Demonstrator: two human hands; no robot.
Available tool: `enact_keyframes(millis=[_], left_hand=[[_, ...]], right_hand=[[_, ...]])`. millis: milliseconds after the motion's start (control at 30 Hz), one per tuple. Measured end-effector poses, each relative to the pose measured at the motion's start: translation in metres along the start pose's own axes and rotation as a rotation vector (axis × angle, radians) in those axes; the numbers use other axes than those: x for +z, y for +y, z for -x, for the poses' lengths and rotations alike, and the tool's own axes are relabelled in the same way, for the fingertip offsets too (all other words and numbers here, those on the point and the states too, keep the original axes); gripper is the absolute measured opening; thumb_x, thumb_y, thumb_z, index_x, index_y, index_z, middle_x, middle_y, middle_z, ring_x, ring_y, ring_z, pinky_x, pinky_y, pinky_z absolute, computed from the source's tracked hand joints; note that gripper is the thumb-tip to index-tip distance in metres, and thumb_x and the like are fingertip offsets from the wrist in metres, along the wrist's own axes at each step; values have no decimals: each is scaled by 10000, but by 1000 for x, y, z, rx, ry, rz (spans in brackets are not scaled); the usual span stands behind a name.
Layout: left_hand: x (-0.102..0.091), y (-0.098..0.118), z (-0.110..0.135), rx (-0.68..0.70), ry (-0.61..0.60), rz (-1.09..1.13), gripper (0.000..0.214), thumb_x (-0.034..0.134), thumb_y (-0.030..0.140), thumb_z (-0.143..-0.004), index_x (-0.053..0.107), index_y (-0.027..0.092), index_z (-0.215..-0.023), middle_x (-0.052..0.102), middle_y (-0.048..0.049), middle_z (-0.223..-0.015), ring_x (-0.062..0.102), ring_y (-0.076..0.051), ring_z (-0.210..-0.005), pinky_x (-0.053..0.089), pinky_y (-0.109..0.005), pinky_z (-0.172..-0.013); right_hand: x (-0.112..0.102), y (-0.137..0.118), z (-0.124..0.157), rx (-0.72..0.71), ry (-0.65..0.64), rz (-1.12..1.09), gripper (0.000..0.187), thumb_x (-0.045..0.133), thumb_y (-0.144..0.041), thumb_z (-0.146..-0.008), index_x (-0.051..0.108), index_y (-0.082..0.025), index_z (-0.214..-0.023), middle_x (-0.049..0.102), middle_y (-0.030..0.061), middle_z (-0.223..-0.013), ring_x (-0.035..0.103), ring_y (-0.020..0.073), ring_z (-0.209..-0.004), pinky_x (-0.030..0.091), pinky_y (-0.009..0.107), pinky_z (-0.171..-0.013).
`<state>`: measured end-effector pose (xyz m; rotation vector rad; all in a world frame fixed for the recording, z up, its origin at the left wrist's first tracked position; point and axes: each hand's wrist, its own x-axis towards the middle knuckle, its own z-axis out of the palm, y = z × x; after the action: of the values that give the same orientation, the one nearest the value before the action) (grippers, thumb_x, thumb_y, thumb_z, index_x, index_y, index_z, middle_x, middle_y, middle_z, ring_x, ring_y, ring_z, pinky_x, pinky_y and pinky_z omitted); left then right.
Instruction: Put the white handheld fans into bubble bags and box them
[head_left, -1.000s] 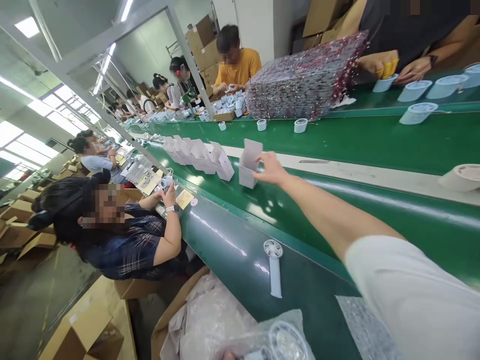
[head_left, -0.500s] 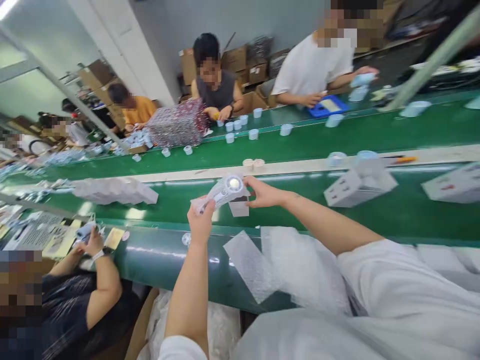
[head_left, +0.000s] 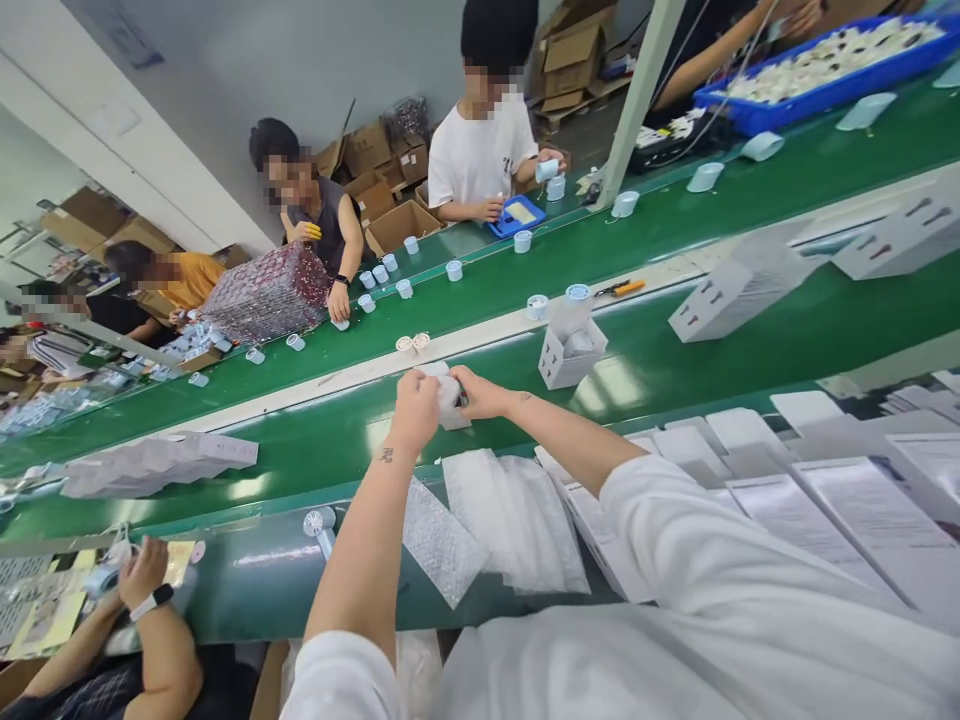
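Observation:
Over the green conveyor belt, my left hand (head_left: 416,410) is closed on a device in a clear bubble wrap bag (head_left: 448,391), at the mouth of a small white box (head_left: 456,418). Opposite it, my right hand (head_left: 480,394) grips the box's upper right side. How far the wrapped device sits inside the box is hidden by my fingers. Nearer to me, flat bubble wrap bags (head_left: 510,520) lie in a pile on the table edge. Left of my forearm lies a pale handheld device with a round, spoked head (head_left: 320,522).
A filled white box (head_left: 570,355) stands on the belt, with rows of boxes (head_left: 731,290) to the right and another row (head_left: 161,463) to the left. Pliers with orange handles (head_left: 626,288) lie on the white ledge. Co-workers sit opposite and at my left.
The bagged device has moved from my raised left hand down to the box mouth. My view has swung right. A co-worker opposite now reaches to a cup on the far belt.

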<state>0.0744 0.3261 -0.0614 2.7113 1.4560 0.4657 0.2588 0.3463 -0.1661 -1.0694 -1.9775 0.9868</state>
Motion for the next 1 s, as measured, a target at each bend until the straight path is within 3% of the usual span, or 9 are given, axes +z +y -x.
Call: enact_keyframes(millis=[100,200,433,633,700,767,867,933,1000], left_hand=[[-6,5,-24,220,-247,-126,291,454,30,-768,575,177,-988,511,-126,-1073,484,-260,-993,435,-413,-905],[-7,10,-41,163,-353,-229,275,490,56,-783,562,157,-1029,520,-148,-1051,504,-278,-953,447,-430,-860],[38,35,-2,20,-287,-237,256,455,124,-870,554,169,-1102,555,-147,-1160,489,-269,-1089,457,-400,-864],[56,51,17,-22,-311,-155,342,544,247,-875,538,177,-1209,491,-157,-1369,355,-351,-1323,250,-628,-1047],[53,54,26,-55,-235,-113,376,551,270,-877,529,183,-1242,470,-145,-1401,260,-364,-1386,175,-645,-1079],[49,51,49,-74,-119,-46,334,503,291,-908,553,190,-1222,501,-124,-1378,247,-332,-1402,179,-587,-1109],[47,28,112,-216,-71,132,240,487,298,-916,629,206,-1087,623,-97,-1206,437,-254,-1290,322,-455,-1074],[47,1,166,-544,-78,248,158,540,279,-880,661,205,-950,675,-76,-1059,570,-212,-1122,411,-377,-1000],[45,-31,221,-1015,-11,266,133,553,247,-855,652,192,-925,676,-73,-1008,613,-194,-1028,444,-344,-957]], right_hand=[[-7,8,8,-8,26,-8,560,672,-201,-622,385,-174,-1102,442,100,-1148,501,220,-1008,495,343,-797],[-7,11,9,-20,25,-16,573,675,-221,-639,386,-181,-1133,440,107,-1182,503,236,-1055,488,369,-844],[-7,17,12,-78,58,5,624,654,-164,-608,379,-166,-1168,439,138,-1202,485,268,-1117,429,428,-957],[-9,23,23,36,100,-51,635,649,-165,-600,394,-175,-1182,470,134,-1208,537,258,-1037,511,392,-827],[-10,24,23,66,123,-112,631,652,-173,-599,396,-179,-1175,476,131,-1202,544,259,-1049,530,368,-788],[-14,26,21,99,160,-143,646,665,-182,-589,395,-183,-1175,485,138,-1206,548,267,-1067,537,360,-776],[-22,36,16,167,213,-103,656,684,-204,-586,407,-192,-1181,509,170,-1212,561,282,-1065,529,374,-782],[-28,50,11,210,201,-80,677,708,-257,-574,414,-213,-1183,538,185,-1168,585,308,-1015,528,418,-739],[-36,68,9,253,204,-23,758,758,-345,-542,408,-248,-1208,561,177,-1111,603,345,-968,510,498,-740]])
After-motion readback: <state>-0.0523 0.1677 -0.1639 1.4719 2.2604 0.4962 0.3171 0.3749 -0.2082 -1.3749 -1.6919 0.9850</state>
